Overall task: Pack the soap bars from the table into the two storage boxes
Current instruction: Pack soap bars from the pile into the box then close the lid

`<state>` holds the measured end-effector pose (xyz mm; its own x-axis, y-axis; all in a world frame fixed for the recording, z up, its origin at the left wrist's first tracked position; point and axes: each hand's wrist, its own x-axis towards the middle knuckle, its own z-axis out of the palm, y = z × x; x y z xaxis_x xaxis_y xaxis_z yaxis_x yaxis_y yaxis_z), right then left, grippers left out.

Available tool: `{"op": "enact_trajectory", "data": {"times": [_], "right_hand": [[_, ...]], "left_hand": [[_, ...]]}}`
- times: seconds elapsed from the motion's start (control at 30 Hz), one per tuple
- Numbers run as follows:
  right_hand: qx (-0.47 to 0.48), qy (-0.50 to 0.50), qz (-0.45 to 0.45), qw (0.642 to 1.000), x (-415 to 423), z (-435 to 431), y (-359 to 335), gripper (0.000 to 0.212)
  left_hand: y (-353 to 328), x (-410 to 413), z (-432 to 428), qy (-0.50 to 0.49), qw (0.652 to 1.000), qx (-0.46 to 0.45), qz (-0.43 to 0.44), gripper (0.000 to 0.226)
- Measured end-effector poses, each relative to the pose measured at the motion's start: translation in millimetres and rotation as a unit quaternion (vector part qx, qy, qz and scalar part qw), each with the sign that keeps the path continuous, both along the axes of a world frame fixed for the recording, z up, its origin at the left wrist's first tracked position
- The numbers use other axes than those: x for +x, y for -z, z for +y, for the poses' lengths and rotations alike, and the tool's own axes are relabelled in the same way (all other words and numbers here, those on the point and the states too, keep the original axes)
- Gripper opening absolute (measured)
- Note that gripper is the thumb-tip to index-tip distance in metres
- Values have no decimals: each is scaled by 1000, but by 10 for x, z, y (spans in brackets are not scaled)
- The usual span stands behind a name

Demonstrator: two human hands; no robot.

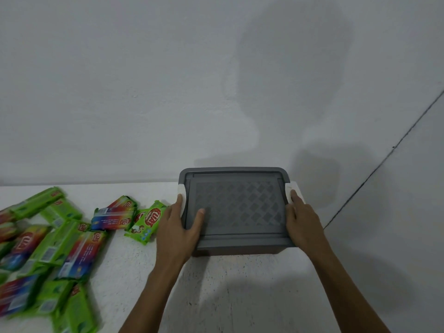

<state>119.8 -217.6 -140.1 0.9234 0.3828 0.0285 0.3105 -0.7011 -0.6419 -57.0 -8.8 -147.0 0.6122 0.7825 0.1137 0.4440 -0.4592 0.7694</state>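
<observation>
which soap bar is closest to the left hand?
The green bar lying logo-up at the pile's right end, just beside the left hand that holds the box. The rainbow bar behind it and the rest lie farther left.

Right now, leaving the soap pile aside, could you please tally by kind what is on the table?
Box: 1
White clips: 2
Hands: 2 (left hand, right hand)
Total: 5
</observation>
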Motion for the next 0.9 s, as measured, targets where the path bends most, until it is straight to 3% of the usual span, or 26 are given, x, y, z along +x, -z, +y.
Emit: {"op": "enact_trajectory", "data": {"times": [0.37,0.9], "right_hand": [[-14,80,-79,994,336,122,0,47],[-33,72,-46,996,850,276,-131,49]], "left_hand": [[-42,562,113,1,1000,22,-21,74],[-45,1045,213,10,1000,26,-7,60]]}}
